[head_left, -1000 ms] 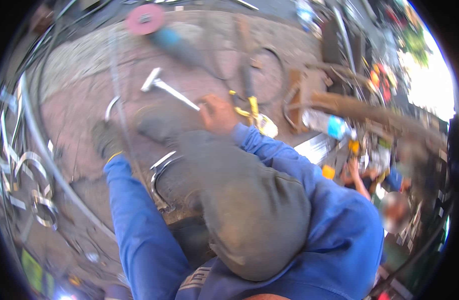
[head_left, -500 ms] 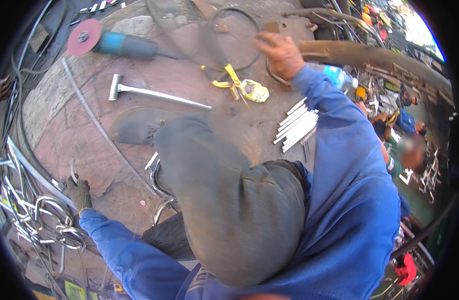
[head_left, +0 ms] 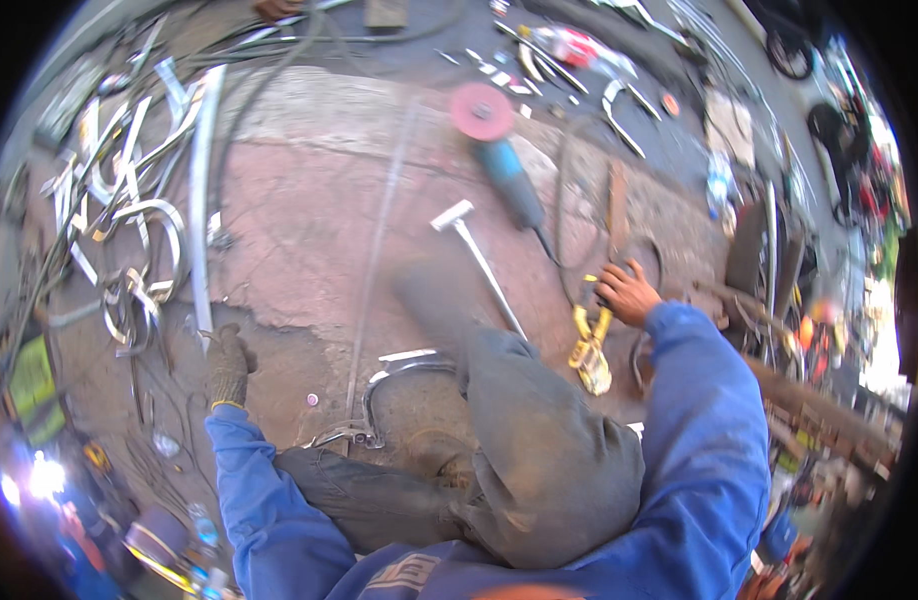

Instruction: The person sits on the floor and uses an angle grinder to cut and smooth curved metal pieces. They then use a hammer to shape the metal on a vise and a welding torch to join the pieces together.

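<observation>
The right hand (head_left: 629, 292) is bare, its fingers spread and half curled, resting on a dark metal ring (head_left: 647, 262) on the floor (head_left: 299, 230); it touches the ring rather than clasping it, and whether the fingertips hook under the rim cannot be told; just below the wrist lies a yellow-handled tool (head_left: 589, 345), and well to the left of the hand a long-handled hammer (head_left: 479, 262) and a blue angle grinder with a red disc (head_left: 499, 150). The left hand (head_left: 227, 365) wears a dark glove and is closed loosely on the ground, near a long thin steel rod (head_left: 374, 270); what it holds, if anything, is not clear; beyond it lies a heap of curved steel strips (head_left: 129, 250). A bent steel piece (head_left: 379, 395) sits between the two hands, by the knee. To take the ring well, I judge the fingers should close fully round its rim, clear of the cable nearby, before lifting. No containers show plainly enough to speak of contents.
</observation>
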Motion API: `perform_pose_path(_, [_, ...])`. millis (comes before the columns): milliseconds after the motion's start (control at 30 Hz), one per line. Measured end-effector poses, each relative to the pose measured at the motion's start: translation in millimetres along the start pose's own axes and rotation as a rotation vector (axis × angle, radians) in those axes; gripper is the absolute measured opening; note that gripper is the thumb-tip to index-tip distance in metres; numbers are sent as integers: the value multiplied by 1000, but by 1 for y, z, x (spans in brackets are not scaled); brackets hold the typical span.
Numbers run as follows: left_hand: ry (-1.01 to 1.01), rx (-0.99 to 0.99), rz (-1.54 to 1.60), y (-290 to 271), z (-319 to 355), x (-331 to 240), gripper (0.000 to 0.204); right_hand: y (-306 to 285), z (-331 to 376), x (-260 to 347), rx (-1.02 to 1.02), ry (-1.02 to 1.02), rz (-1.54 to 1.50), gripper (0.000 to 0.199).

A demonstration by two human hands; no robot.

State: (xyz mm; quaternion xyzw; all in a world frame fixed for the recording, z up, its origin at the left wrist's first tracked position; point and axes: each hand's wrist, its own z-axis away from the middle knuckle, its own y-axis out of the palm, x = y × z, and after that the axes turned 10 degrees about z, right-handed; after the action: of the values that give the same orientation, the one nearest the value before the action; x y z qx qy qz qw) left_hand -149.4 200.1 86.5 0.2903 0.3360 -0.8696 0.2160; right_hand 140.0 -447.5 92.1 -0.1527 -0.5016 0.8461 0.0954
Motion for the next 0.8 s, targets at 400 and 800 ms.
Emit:
perform_pose_path(400, [749,256,409,43,100,-108,36,-258,-155,17,-242,386,-1846,36])
perform_pose_path(800, [570,240,589,130,142,-164,30,-278,-283,115,5,14,-1733,60])
